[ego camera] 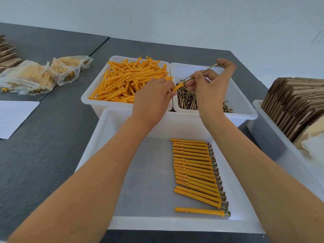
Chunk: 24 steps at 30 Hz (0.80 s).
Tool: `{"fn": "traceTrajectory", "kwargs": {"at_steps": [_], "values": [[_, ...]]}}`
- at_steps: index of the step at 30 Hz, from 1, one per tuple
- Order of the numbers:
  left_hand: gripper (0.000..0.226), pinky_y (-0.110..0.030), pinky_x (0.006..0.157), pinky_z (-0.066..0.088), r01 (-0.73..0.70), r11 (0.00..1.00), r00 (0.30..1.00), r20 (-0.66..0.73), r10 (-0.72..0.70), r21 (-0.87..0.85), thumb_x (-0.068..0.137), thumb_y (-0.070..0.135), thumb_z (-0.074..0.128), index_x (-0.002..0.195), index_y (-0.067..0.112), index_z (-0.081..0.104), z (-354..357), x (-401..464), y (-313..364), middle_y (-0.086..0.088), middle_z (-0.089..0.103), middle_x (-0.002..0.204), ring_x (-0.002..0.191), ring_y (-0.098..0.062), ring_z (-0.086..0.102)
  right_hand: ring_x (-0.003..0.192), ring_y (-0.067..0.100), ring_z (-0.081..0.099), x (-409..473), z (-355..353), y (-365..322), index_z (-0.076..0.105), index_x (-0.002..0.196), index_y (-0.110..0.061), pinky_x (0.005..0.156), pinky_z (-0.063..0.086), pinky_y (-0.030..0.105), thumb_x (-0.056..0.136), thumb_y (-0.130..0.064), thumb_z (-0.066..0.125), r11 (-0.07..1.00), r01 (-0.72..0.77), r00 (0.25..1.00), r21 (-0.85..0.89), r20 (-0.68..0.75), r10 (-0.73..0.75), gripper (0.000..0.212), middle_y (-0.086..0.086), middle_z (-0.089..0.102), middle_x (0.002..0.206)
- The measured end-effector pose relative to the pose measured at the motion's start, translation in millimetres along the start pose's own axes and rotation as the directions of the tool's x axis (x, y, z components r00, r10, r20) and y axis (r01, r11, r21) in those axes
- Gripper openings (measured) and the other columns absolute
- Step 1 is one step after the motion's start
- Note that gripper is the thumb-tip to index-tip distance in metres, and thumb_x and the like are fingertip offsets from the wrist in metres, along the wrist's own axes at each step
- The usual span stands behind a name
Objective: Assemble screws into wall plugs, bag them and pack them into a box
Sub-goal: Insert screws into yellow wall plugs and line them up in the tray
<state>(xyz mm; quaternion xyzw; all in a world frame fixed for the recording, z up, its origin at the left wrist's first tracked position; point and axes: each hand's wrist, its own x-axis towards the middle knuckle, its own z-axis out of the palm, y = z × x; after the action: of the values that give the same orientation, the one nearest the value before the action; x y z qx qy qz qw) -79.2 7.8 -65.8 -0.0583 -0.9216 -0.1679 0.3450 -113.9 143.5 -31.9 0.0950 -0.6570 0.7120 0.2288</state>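
Observation:
My left hand (153,98) grips an orange wall plug (178,87), only its open end showing past my fingers. My right hand (213,86) pinches a long brass screw (203,71) with its tip at the plug's mouth, above the two back bins. The left bin (91,100) holds a heap of loose orange plugs (126,79). The right bin (243,106) holds loose screws (186,99). In the near white tray (112,172), several assembled plugs with screws (196,174) lie side by side in a row.
Filled mesh bags of plugs (36,76) lie at the left on the grey table (45,155), beside a lined sheet of paper (12,116). Flat cardboard boxes (294,104) stand in a white bin at the right. More cardboard (7,53) sits at far left.

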Motion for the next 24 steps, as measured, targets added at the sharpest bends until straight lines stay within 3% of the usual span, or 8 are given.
{"fn": "traceTrajectory", "kwargs": {"at_steps": [6, 8, 10, 15, 18, 20, 22, 24], "values": [[0.017, -0.029, 0.057, 0.034, 0.005, 1.000, 1.000, 0.007, -0.005, -0.020, 0.099, 0.033, 0.052, 0.099, 0.022, 0.065, 0.1, 0.8, 0.2, 0.009, 0.060, 0.092, 0.084, -0.012, 0.047, 0.061, 0.019, 0.067, -5.6, 3.7, 4.7, 0.043, 0.109, -0.016, 0.066, 0.058, 0.037, 0.090, -0.006, 0.062, 0.961, 0.130, 0.986, -0.244, 0.138, -0.098, 0.028, 0.005, 0.068, 0.075], [0.017, -0.031, 0.057, 0.038, 0.008, 0.999, 1.000, 0.007, -0.008, -0.034, 0.099, 0.032, 0.052, 0.099, 0.022, 0.065, -0.6, 0.9, 0.4, 0.009, 0.060, 0.091, 0.086, -0.014, 0.050, 0.058, 0.019, 0.065, -6.8, 3.1, 5.1, 0.050, 0.100, -0.014, 0.058, 0.054, 0.031, 0.095, -0.015, 0.058, 0.950, 0.176, 0.975, -0.257, 0.182, -0.131, 0.009, 0.003, 0.067, 0.076], [0.017, -0.033, 0.059, 0.043, 0.019, 0.999, 1.000, 0.013, -0.019, -0.045, 0.100, 0.033, 0.052, 0.099, 0.022, 0.065, -2.0, 0.5, 0.1, 0.009, 0.060, 0.092, 0.087, -0.015, 0.052, 0.054, 0.019, 0.062, -6.5, 2.1, 5.0, 0.052, 0.097, -0.011, 0.052, 0.047, 0.022, 0.101, -0.018, 0.047, 0.962, 0.182, 0.972, -0.202, 0.185, -0.145, 0.010, 0.006, 0.068, 0.080], [0.020, -0.031, 0.063, 0.044, 0.016, 0.998, 0.999, 0.047, -0.013, -0.055, 0.100, 0.037, 0.049, 0.096, 0.025, 0.064, -17.7, 8.7, 11.6, 0.011, 0.061, 0.090, 0.089, -0.012, 0.053, 0.052, 0.016, 0.058, 3.2, -6.2, 8.6, 0.052, 0.099, -0.011, 0.052, 0.043, 0.025, 0.104, -0.019, 0.034, 0.978, 0.039, 0.996, -0.204, 0.084, -0.022, 0.020, 0.006, 0.066, 0.083], [0.019, -0.029, 0.066, 0.045, 0.037, 0.976, 0.973, 0.232, 0.015, -0.215, 0.097, 0.039, 0.054, 0.089, 0.026, 0.065, -35.1, 17.6, 27.7, 0.011, 0.063, 0.087, 0.083, -0.010, 0.057, 0.048, 0.014, 0.053, 14.7, -15.0, 13.1, 0.055, 0.094, -0.011, 0.051, 0.043, 0.026, 0.102, -0.016, 0.031, 0.974, -0.163, 0.987, -0.160, -0.035, 0.160, 0.026, 0.005, 0.062, 0.077], [0.018, -0.027, 0.067, 0.048, 0.069, 0.946, 0.851, 0.513, 0.110, -0.317, 0.094, 0.037, 0.059, 0.087, 0.023, 0.069, -46.9, 19.3, 39.9, 0.007, 0.067, 0.085, 0.078, -0.009, 0.061, 0.045, 0.013, 0.050, 23.2, -22.1, 16.1, 0.056, 0.093, -0.009, 0.048, 0.041, 0.026, 0.101, -0.015, 0.031, 0.938, -0.335, 0.941, -0.085, -0.083, 0.329, 0.027, 0.005, 0.060, 0.072], [0.016, -0.022, 0.070, 0.050, 0.105, 0.941, 0.587, 0.784, 0.204, -0.323, 0.093, 0.035, 0.062, 0.084, 0.027, 0.073, -51.6, 13.5, 54.4, 0.008, 0.071, 0.082, 0.073, -0.003, 0.064, 0.045, 0.014, 0.047, 30.0, -29.0, 18.3, 0.056, 0.094, -0.006, 0.045, 0.039, 0.024, 0.098, -0.012, 0.032, 0.890, -0.457, 0.887, -0.005, -0.076, 0.455, 0.025, 0.006, 0.059, 0.069], [0.020, -0.026, 0.078, 0.054, 0.143, 0.946, 0.322, 0.918, 0.234, -0.291, 0.093, 0.033, 0.063, 0.074, 0.031, 0.071, -45.5, 2.0, 70.2, 0.012, 0.071, 0.079, 0.072, -0.002, 0.066, 0.045, 0.015, 0.047, 33.7, -33.1, 19.8, 0.057, 0.093, -0.006, 0.044, 0.038, 0.022, 0.095, -0.009, 0.033, 0.868, -0.497, 0.866, 0.012, -0.061, 0.496, 0.024, 0.006, 0.058, 0.066]]}}
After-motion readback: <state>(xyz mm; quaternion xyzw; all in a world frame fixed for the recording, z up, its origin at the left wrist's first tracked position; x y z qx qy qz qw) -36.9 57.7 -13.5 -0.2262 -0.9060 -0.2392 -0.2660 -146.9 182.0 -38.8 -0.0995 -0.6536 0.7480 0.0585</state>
